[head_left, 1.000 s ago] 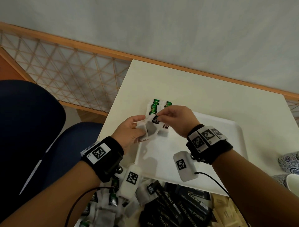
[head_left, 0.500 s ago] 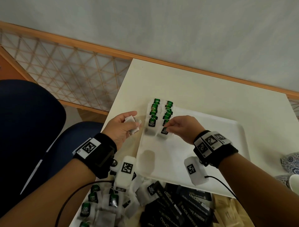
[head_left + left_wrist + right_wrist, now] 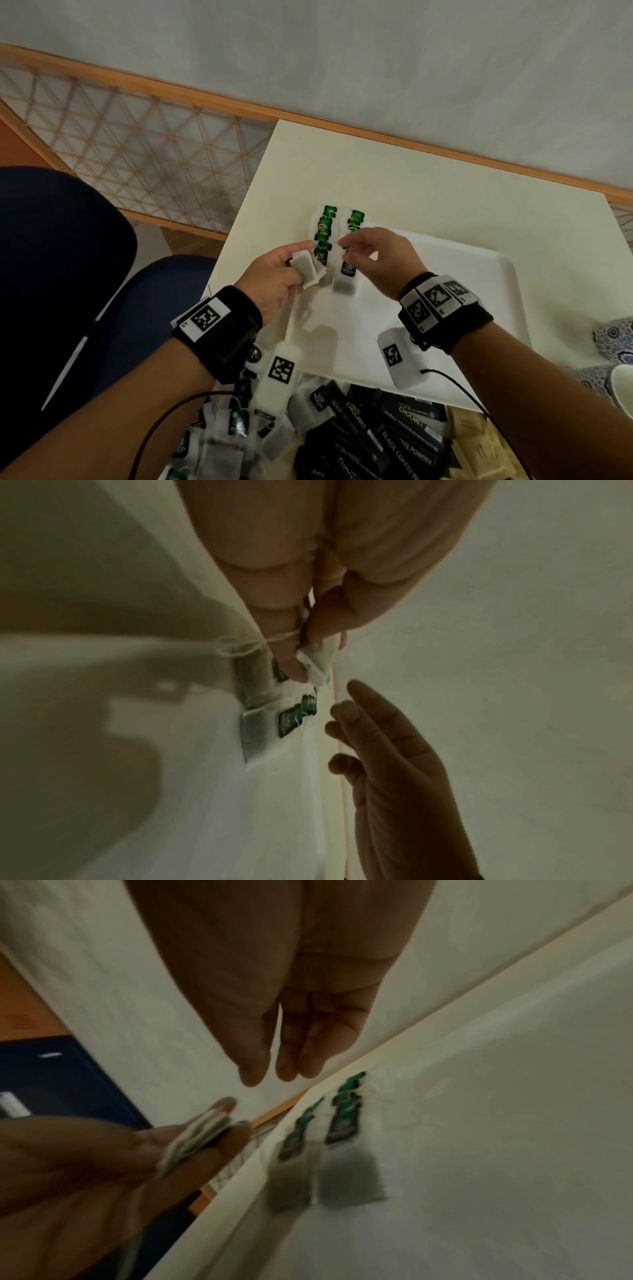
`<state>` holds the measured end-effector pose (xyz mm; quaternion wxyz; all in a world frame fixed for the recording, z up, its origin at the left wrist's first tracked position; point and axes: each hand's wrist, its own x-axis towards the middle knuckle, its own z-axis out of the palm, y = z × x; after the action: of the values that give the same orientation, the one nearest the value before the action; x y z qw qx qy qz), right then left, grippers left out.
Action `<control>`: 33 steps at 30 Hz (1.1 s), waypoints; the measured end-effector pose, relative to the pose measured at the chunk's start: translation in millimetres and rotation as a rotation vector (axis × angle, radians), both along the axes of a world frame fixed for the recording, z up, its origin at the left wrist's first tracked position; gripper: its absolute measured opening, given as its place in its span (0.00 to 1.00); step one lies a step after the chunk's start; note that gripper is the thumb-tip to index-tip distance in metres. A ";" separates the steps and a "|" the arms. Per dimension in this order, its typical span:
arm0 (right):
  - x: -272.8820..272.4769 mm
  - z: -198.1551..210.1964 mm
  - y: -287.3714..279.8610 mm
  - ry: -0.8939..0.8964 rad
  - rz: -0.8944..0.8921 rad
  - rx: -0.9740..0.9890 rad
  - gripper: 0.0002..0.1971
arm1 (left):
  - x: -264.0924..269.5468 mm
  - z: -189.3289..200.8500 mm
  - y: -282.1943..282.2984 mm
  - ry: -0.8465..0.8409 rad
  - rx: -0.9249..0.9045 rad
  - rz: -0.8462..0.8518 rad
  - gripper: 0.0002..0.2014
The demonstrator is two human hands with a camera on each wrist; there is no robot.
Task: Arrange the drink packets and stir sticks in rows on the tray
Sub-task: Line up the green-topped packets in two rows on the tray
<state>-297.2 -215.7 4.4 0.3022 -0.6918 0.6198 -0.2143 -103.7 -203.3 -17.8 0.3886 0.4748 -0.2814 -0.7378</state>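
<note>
Two rows of green-tagged tea bags (image 3: pixel 349 240) lie overlapped at the far left corner of the white tray (image 3: pixel 479 274); the nearest bag (image 3: pixel 349 1175) shows in the right wrist view. My left hand (image 3: pixel 284 274) grips a small stack of tea bags (image 3: pixel 305 272) beside the tray's left edge; the same stack (image 3: pixel 195 1137) shows edge-on in the right wrist view, and its corner (image 3: pixel 318 658) in the left wrist view. My right hand (image 3: pixel 363 253) hovers over the rows, fingers relaxed and holding nothing, a short way from the left hand.
Near the table's front edge lies a heap of loose tea bags (image 3: pixel 219 435), black coffee and choco sachets (image 3: pixel 387 438) and tan packets (image 3: pixel 472 435). Patterned bowls (image 3: pixel 613 339) stand at the right. A blue chair (image 3: pixel 68 274) is left of the table.
My right hand laid a tea bag on the right row, let go and lifted towards the left hand. The left hand, still holding its stack, moved back in beside the rows.
</note>
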 end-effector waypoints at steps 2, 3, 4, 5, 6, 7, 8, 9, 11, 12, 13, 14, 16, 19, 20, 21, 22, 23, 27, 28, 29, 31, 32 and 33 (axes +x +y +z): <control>11.6 7.5 7.9 -0.022 0.071 0.028 0.08 | -3.1 1.1 1.5 0.019 -0.002 -0.003 0.26; 16.6 10.0 11.2 -0.021 0.088 0.040 0.09 | -4.2 1.4 2.5 0.027 -0.007 -0.004 0.25; 20.9 11.0 13.4 -0.022 0.090 0.050 0.12 | -5.2 2.0 3.3 0.028 -0.017 -0.009 0.23; 24.2 11.7 15.4 -0.021 0.087 0.062 0.15 | -5.7 2.4 4.4 0.020 -0.028 -0.018 0.22; 26.5 11.2 16.8 -0.018 0.085 0.074 0.18 | -6.0 2.3 5.3 0.011 -0.038 -0.024 0.22; 28.2 10.1 18.1 -0.014 0.084 0.083 0.19 | -6.0 2.1 6.2 0.000 -0.046 -0.024 0.21; 29.3 8.7 18.9 -0.020 0.076 0.089 0.19 | -5.7 1.9 7.1 -0.010 -0.053 -0.016 0.20; 29.6 7.6 19.1 -0.046 0.058 0.095 0.17 | -5.1 1.6 8.0 -0.022 -0.055 -0.003 0.20; 27.9 5.3 16.8 -0.145 -0.008 0.116 0.11 | -3.6 0.7 9.5 -0.043 -0.049 0.012 0.18; 26.6 5.1 15.2 -0.190 -0.039 0.137 0.08 | -2.6 0.0 10.3 -0.053 -0.046 0.012 0.17; 25.3 4.9 13.7 -0.219 -0.057 0.160 0.07 | -1.7 -0.6 11.3 -0.063 -0.049 0.008 0.17; 24.3 5.3 12.7 -0.230 -0.057 0.184 0.08 | -1.2 -0.9 12.0 -0.071 -0.056 0.002 0.16; 24.1 6.8 13.2 -0.223 -0.031 0.232 0.11 | -1.0 0.7 13.3 -0.086 -0.066 -0.011 0.14; 26.7 6.7 15.4 -0.245 -0.027 0.251 0.09 | -3.0 4.1 13.9 -0.102 -0.076 -0.025 0.11; 26.4 5.6 14.6 -0.252 -0.046 0.242 0.07 | -3.6 4.6 13.6 -0.104 -0.073 -0.031 0.11; 25.6 5.2 13.4 -0.272 -0.075 0.235 0.05 | -3.7 5.1 13.5 -0.105 -0.068 -0.035 0.11; 24.4 5.8 12.3 -0.314 -0.108 0.237 0.04 | -3.3 4.6 13.3 -0.104 -0.059 -0.031 0.12; 23.0 6.8 11.4 -0.374 -0.138 0.248 0.03 | -3.0 4.2 13.2 -0.103 -0.049 -0.028 0.12; 18.9 14.5 12.4 -0.679 -0.205 0.345 0.05 | -2.6 0.6 12.6 -0.133 0.018 -0.045 0.09; 18.7 15.3 13.0 -0.730 -0.210 0.361 0.05 | -2.8 0.5 12.1 -0.134 0.049 -0.046 0.08; 18.8 15.4 13.6 -0.763 -0.215 0.367 0.06 | -3.2 0.9 11.4 -0.126 0.077 -0.050 0.07; 18.8 13.5 14.5 -0.792 -0.227 0.359 0.07 | -4.0 4.0 10.5 -0.089 0.109 -0.072 0.08; 18.8 12.3 15.0 -0.800 -0.229 0.354 0.07 | -4.9 5.5 10.2 -0.070 0.116 -0.080 0.11; 18.6 11.5 15.9 -0.805 -0.225 0.353 0.06 | -5.7 7.1 10.4 -0.056 0.114 -0.082 0.13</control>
<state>-278.6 -199.8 16.0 0.6072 -0.4198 0.5514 -0.3887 -109.4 -193.0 -10.7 0.3226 0.5048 -0.2690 -0.7541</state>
